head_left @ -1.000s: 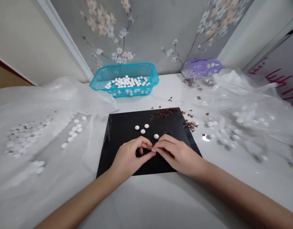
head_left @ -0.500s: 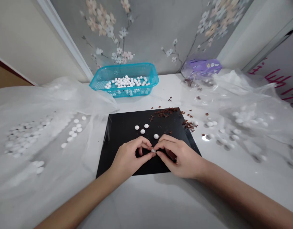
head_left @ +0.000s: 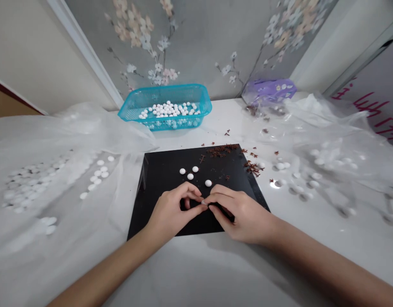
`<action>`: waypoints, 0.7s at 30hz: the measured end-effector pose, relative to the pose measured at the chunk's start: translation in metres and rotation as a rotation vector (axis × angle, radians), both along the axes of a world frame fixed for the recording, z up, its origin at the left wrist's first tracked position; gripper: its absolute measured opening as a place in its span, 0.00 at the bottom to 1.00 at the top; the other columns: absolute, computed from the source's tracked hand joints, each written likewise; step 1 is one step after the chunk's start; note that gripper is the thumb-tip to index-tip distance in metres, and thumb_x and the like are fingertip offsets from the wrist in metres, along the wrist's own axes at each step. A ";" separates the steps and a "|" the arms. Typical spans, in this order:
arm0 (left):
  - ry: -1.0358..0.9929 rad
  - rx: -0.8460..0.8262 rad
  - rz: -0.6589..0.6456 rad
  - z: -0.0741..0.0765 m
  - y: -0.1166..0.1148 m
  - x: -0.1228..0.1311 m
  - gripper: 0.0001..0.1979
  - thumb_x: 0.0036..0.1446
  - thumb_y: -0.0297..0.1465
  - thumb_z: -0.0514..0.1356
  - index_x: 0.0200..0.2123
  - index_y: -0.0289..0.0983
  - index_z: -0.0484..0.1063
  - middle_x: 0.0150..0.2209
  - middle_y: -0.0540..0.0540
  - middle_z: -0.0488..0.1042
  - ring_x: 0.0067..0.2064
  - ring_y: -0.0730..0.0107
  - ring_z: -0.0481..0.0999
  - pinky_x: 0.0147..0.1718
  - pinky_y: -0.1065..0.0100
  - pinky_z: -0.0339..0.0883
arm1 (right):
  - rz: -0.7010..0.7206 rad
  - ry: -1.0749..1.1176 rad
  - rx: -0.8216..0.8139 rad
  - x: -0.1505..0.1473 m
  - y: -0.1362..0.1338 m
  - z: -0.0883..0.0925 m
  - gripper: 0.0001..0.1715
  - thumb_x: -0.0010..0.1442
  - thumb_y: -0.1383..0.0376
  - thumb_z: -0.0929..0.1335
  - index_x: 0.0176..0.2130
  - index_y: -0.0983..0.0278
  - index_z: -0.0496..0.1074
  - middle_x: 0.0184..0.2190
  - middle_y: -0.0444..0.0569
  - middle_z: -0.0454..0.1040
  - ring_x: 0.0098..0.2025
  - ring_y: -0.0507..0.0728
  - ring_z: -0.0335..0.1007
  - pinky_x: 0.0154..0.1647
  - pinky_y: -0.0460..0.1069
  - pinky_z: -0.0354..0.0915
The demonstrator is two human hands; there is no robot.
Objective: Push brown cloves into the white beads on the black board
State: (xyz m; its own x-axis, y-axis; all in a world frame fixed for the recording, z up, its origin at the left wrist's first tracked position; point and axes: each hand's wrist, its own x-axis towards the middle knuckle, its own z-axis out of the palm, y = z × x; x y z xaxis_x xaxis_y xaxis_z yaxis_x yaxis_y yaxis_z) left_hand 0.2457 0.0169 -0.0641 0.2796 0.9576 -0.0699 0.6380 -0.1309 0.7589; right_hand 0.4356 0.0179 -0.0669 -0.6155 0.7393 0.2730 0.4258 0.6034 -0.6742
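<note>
Over the near part of a black board [head_left: 164,164], my left hand [head_left: 172,209] pinches a small white ball [head_left: 204,202] between thumb and fingertips. My right hand [head_left: 246,213] meets it there, its index finger and thumb closed against the same ball. Fingers cover most of it, so its far side is hidden. Several loose white balls lie on the board just beyond my hands, among them one ball [head_left: 208,183] close to my right fingers. Small reddish-brown star-shaped pieces [head_left: 221,150] are heaped at the board's far right corner.
A blue plastic basket [head_left: 164,124] of white balls stands at the back. Clear plastic bags with more white balls spread over the left [head_left: 97,128] and right [head_left: 337,132]. Beside the wall sits a purple packet [head_left: 271,91]. More brown pieces [head_left: 253,167] lie along the board's right edge.
My right fingers have shifted slightly over the ball, which now shows less. The hands otherwise stay in place, and the whole view has slid a little.
</note>
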 end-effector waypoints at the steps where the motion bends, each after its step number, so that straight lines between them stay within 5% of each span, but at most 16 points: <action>1: -0.005 -0.002 0.002 0.000 0.000 0.000 0.10 0.48 0.37 0.63 0.32 0.41 0.67 0.28 0.56 0.75 0.24 0.78 0.65 0.24 0.74 0.58 | 0.001 -0.008 0.000 0.000 0.000 0.000 0.13 0.58 0.73 0.59 0.40 0.67 0.69 0.34 0.52 0.69 0.30 0.52 0.67 0.29 0.46 0.66; 8: 0.003 -0.009 0.009 0.001 0.000 0.000 0.10 0.48 0.37 0.63 0.32 0.40 0.66 0.28 0.55 0.75 0.24 0.78 0.66 0.24 0.74 0.58 | 0.003 0.059 -0.084 -0.001 0.002 0.001 0.11 0.57 0.73 0.61 0.38 0.66 0.70 0.32 0.49 0.67 0.24 0.48 0.62 0.23 0.44 0.62; 14: -0.009 0.008 0.012 -0.002 0.001 0.000 0.11 0.49 0.39 0.62 0.32 0.39 0.65 0.31 0.52 0.78 0.23 0.77 0.66 0.25 0.72 0.59 | -0.163 0.227 -0.259 -0.001 0.006 0.000 0.09 0.58 0.71 0.62 0.34 0.65 0.71 0.29 0.46 0.63 0.21 0.46 0.57 0.18 0.42 0.57; 21: -0.003 0.015 0.013 -0.002 0.001 0.000 0.10 0.49 0.36 0.63 0.32 0.40 0.65 0.28 0.55 0.76 0.23 0.78 0.65 0.23 0.74 0.58 | -0.038 0.115 -0.168 -0.001 0.002 -0.001 0.09 0.54 0.75 0.61 0.33 0.65 0.68 0.28 0.45 0.62 0.21 0.47 0.56 0.20 0.43 0.55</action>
State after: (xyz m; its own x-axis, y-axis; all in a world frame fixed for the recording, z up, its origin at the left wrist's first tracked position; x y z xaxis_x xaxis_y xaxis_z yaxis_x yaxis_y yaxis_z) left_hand 0.2458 0.0174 -0.0660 0.2674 0.9620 -0.0543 0.6377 -0.1344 0.7585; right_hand 0.4341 0.0198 -0.0678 -0.5580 0.8027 0.2106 0.3609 0.4633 -0.8094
